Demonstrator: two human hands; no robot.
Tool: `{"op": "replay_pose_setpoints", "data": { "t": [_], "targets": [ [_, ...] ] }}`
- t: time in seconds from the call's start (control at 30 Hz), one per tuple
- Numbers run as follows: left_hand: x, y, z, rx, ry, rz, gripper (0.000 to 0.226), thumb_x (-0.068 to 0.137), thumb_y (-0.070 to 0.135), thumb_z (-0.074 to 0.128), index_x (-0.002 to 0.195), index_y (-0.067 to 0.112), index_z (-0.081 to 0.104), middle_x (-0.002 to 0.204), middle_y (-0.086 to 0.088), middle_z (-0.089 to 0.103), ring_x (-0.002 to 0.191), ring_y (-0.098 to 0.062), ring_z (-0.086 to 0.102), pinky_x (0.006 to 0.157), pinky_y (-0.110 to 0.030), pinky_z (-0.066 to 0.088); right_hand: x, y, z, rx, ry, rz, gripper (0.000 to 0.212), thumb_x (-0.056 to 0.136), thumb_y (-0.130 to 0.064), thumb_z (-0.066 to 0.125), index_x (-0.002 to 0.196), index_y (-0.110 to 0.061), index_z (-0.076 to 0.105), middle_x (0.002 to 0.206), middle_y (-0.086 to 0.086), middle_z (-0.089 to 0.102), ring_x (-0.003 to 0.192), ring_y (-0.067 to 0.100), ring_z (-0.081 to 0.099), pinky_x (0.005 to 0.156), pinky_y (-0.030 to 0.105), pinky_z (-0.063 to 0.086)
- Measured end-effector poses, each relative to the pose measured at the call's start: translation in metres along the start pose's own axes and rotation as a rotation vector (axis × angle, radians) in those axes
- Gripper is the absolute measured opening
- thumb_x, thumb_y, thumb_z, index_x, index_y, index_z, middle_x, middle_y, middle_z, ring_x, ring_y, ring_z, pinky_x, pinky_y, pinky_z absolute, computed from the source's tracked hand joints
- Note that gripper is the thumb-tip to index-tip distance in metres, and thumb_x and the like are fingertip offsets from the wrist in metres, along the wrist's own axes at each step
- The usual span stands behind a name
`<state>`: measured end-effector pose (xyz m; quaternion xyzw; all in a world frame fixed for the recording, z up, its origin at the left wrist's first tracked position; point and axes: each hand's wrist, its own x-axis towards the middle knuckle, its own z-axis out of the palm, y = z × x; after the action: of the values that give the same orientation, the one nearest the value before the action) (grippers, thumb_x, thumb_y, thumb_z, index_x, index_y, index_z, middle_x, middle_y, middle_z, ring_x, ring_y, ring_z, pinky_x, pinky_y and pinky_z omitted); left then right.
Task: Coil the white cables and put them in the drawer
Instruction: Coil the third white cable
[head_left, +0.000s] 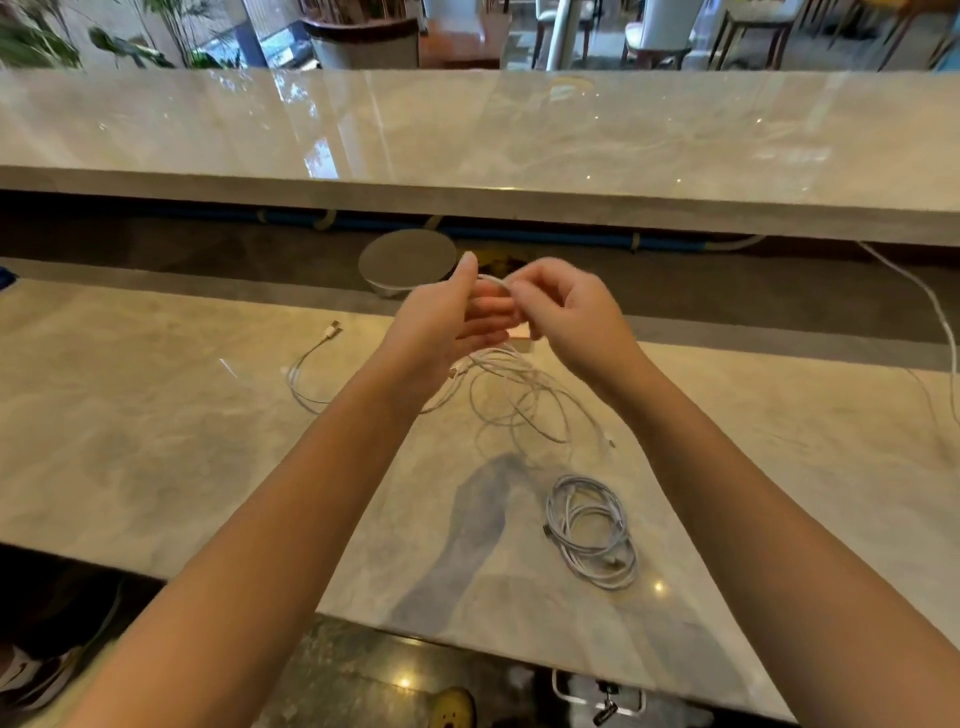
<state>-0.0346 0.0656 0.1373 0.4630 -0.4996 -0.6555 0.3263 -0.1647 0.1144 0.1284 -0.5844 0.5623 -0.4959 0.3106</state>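
Both hands are raised above the marble counter (156, 441). My left hand (441, 322) has its fingers stretched out, and a white cable (519, 395) runs over them. My right hand (566, 312) pinches that cable near the left fingertips. The rest of this cable hangs down in loose loops onto the counter. A second white cable (311, 374) lies uncoiled to the left, its plug end pointing away. A coiled white cable (592, 530) rests on the counter near the front edge. No drawer is in view.
A round grey disc (408, 260) sits behind the hands under the raised marble ledge (467, 145). Another white cord (935, 322) runs down at the far right. A small white block (522, 340) lies beneath the hands. Floor and shoes show below the counter edge.
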Motion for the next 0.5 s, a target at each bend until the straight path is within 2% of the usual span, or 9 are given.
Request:
{"op": "replay_pose_setpoints", "data": {
  "t": [0.07, 0.13, 0.23, 0.3, 0.33, 0.4, 0.47, 0.5],
  "targets": [
    [-0.002, 0.012, -0.001, -0.033, -0.016, 0.048, 0.028, 0.099, 0.024, 0.04, 0.11, 0.007, 0.06, 0.087, -0.007, 0.067, 0.087, -0.019, 0.068, 0.078, -0.031, 0.055, -0.005, 0.003, -0.003, -0.093, -0.102, -0.005, 0.014, 0.093, -0.017, 0.053, 0.095, -0.014, 0.066, 0.081, -0.008, 0.063, 0.074, 0.0, 0.059, 0.067, 0.013, 0.047],
    [-0.005, 0.023, -0.005, -0.032, -0.038, 0.08, 0.022, 0.098, 0.015, 0.042, 0.111, 0.007, 0.059, 0.069, 0.001, 0.059, 0.073, -0.014, 0.063, 0.072, -0.029, 0.053, -0.006, 0.008, -0.01, -0.184, -0.113, 0.027, 0.015, 0.093, -0.021, 0.054, 0.1, -0.018, 0.067, 0.091, -0.007, 0.066, 0.087, 0.003, 0.061, 0.075, 0.018, 0.049],
    [-0.012, 0.04, -0.01, 0.044, -0.207, 0.042, 0.021, 0.098, 0.016, 0.04, 0.103, 0.01, 0.06, 0.055, 0.006, 0.044, 0.05, -0.007, 0.043, 0.052, -0.021, 0.041, 0.005, 0.014, -0.018, -0.215, -0.016, 0.054, 0.033, 0.094, -0.02, 0.05, 0.128, -0.019, 0.051, 0.122, -0.001, 0.059, 0.113, 0.009, 0.054, 0.089, 0.018, 0.043],
    [-0.018, 0.05, -0.011, 0.141, -0.378, 0.038, 0.026, 0.099, 0.019, 0.038, 0.095, 0.011, 0.062, 0.051, 0.007, 0.039, 0.045, -0.005, 0.033, 0.044, -0.018, 0.029, 0.017, 0.011, -0.016, -0.199, -0.067, -0.018, 0.045, 0.095, -0.02, 0.049, 0.139, -0.022, 0.039, 0.137, -0.001, 0.048, 0.124, 0.008, 0.044, 0.096, 0.018, 0.037],
    [-0.02, 0.054, -0.01, 0.182, -0.454, 0.057, 0.032, 0.1, 0.021, 0.036, 0.089, 0.013, 0.065, 0.05, 0.008, 0.038, 0.044, -0.005, 0.031, 0.042, -0.018, 0.026, 0.023, 0.01, -0.012, -0.175, -0.121, -0.059, 0.044, 0.096, -0.019, 0.049, 0.138, -0.022, 0.04, 0.137, -0.002, 0.049, 0.124, 0.008, 0.045, 0.098, 0.019, 0.037],
    [-0.023, 0.062, -0.011, 0.22, -0.537, 0.114, 0.042, 0.102, 0.023, 0.031, 0.082, 0.015, 0.068, 0.048, 0.008, 0.038, 0.042, -0.004, 0.03, 0.041, -0.017, 0.025, 0.032, 0.008, -0.002, -0.08, -0.196, -0.072, 0.033, 0.097, -0.017, 0.046, 0.13, -0.016, 0.05, 0.123, 0.0, 0.059, 0.115, 0.01, 0.055, 0.095, 0.022, 0.043],
    [-0.023, 0.074, -0.015, 0.202, -0.525, 0.164, 0.035, 0.102, 0.022, 0.03, 0.095, 0.009, 0.062, 0.049, 0.008, 0.038, 0.042, -0.005, 0.029, 0.04, -0.016, 0.028, 0.035, 0.008, 0.006, 0.055, -0.197, -0.033, 0.024, 0.099, -0.019, 0.04, 0.109, -0.009, 0.06, 0.1, 0.007, 0.065, 0.095, 0.016, 0.063, 0.086, 0.026, 0.049],
    [-0.022, 0.08, -0.019, 0.192, -0.512, 0.189, 0.032, 0.102, 0.022, 0.03, 0.097, 0.009, 0.058, 0.048, 0.009, 0.037, 0.042, -0.005, 0.028, 0.039, -0.016, 0.027, 0.033, 0.01, 0.008, 0.111, -0.177, -0.024, 0.025, 0.1, -0.02, 0.038, 0.096, -0.009, 0.06, 0.087, 0.009, 0.062, 0.083, 0.019, 0.061, 0.079, 0.028, 0.051]
  ]
}}
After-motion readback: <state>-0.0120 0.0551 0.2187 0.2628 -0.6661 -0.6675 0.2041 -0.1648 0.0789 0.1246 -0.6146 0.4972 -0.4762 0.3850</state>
